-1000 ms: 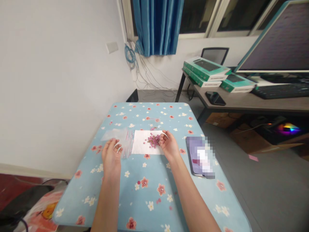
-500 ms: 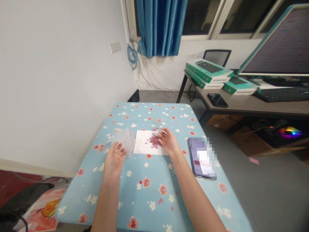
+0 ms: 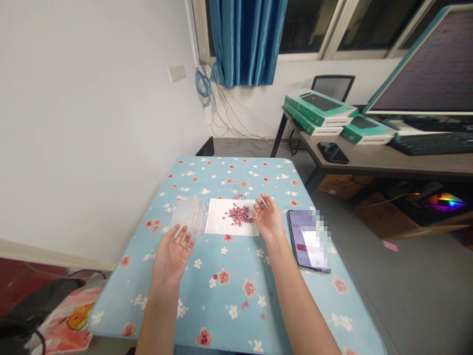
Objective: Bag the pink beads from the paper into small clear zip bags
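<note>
Several small pink-purple pieces, perhaps dried flower buds [image 3: 240,215], lie heaped on a white sheet of paper [image 3: 217,223] in the middle of the table. Just beyond the sheet's far edge sit a few more in what seems a small clear bag [image 3: 239,196]. Clear plastic zip bags [image 3: 188,213] rest at the sheet's left side. My left hand [image 3: 174,254] is palm up in front of these bags, fingers loosely spread, holding nothing. Over the sheet's right edge, my right hand [image 3: 268,217] is open too, fingers half curled, beside the heap and apart from it.
A phone [image 3: 308,241], partly blurred, lies on the flowered table [image 3: 225,315] to the right of my right forearm. On the right stands a desk [image 3: 354,170] with green keyboard boxes [image 3: 320,108], a second phone [image 3: 333,153] and a monitor [image 3: 428,69]. A white wall [image 3: 92,123] borders the left.
My right hand has moved right, off the heap, uncovering more of it and of the sheet. My left hand has drawn slightly back toward me and left. The pieces look unmoved.
</note>
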### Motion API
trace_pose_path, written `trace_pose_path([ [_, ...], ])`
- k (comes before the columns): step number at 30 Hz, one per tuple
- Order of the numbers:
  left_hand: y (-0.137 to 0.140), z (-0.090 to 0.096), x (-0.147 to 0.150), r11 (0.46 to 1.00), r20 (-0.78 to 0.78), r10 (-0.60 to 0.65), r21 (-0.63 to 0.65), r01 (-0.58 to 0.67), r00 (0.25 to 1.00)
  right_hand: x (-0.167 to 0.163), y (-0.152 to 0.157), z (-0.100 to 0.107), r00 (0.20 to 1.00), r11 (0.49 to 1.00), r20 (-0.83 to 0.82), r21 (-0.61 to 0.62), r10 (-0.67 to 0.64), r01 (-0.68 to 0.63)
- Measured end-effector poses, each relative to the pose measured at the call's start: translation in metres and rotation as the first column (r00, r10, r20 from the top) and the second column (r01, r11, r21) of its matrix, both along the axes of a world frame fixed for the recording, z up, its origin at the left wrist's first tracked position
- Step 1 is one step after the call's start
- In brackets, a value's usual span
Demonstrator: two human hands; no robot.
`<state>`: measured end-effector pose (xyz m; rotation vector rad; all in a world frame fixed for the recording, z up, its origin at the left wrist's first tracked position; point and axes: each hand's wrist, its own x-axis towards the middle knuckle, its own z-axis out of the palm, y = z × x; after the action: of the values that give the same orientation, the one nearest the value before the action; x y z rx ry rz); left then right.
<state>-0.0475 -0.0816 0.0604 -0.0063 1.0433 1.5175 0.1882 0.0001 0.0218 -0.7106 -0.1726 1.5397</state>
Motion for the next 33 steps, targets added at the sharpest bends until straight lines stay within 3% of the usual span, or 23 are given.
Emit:
trace_pose_path([
  [4, 0.001, 0.005, 0.006, 1.000, -0.072, 0.010, 0.030, -0.007, 0.997, 0.013, -0.008, -0.008, 0.992, 0.997, -0.106, -0.006, -0.072, 0.072],
  [7, 0.013, 0.011, 0.020, 0.991, -0.213, 0.055, 0.134, -0.027, 0.976, 0.017, -0.012, -0.012, 0.982, 0.992, -0.151, 0.021, -0.117, 0.121],
  [11, 0.043, 0.015, 0.050, 0.955, -0.470, 0.084, 0.290, 0.063, 0.878, 0.018, -0.012, -0.015, 0.978, 0.991, -0.175, 0.044, -0.113, 0.123],
  [13, 0.064, 0.011, 0.067, 0.924, -0.643, 0.032, 0.311, 0.222, 0.765, 0.018, -0.011, -0.017, 0.977, 0.992, -0.185, 0.040, -0.108, 0.117],
  [14, 0.075, 0.007, 0.074, 0.909, -0.739, 0.009, 0.286, 0.302, 0.674, 0.018, -0.010, -0.017, 0.976, 0.993, -0.189, 0.036, -0.107, 0.116],
  [16, 0.096, -0.002, 0.089, 0.852, -0.912, -0.034, 0.188, 0.489, 0.410, 0.018, -0.009, -0.018, 0.976, 0.993, -0.194, 0.029, -0.103, 0.111],
  [18, 0.113, -0.012, 0.101, 0.780, -0.997, -0.004, 0.043, 0.625, 0.074, 0.018, -0.009, -0.019, 0.974, 0.994, -0.206, 0.032, -0.095, 0.103],
  [20, 0.124, -0.020, 0.110, 0.769, -0.977, 0.063, -0.083, 0.633, -0.205, 0.018, -0.009, -0.018, 0.971, 0.995, -0.222, 0.040, -0.083, 0.094],
  [22, 0.130, -0.025, 0.118, 0.776, -0.917, 0.085, -0.184, 0.603, -0.389, 0.017, -0.010, -0.018, 0.971, 0.995, -0.223, 0.044, -0.080, 0.092],
  [24, 0.132, -0.029, 0.123, 0.775, -0.865, 0.091, -0.249, 0.581, -0.493, 0.016, -0.010, -0.017, 0.975, 0.995, -0.204, 0.037, -0.086, 0.095],
  [26, 0.133, -0.032, 0.127, 0.768, -0.835, 0.090, -0.288, 0.571, -0.542, 0.015, -0.009, -0.017, 0.978, 0.994, -0.185, 0.032, -0.092, 0.100],
  [33, 0.137, -0.039, 0.134, 0.756, -0.818, 0.084, -0.320, 0.571, -0.570, 0.015, -0.008, -0.015, 0.990, 0.995, -0.120, 0.050, -0.076, 0.083],
])
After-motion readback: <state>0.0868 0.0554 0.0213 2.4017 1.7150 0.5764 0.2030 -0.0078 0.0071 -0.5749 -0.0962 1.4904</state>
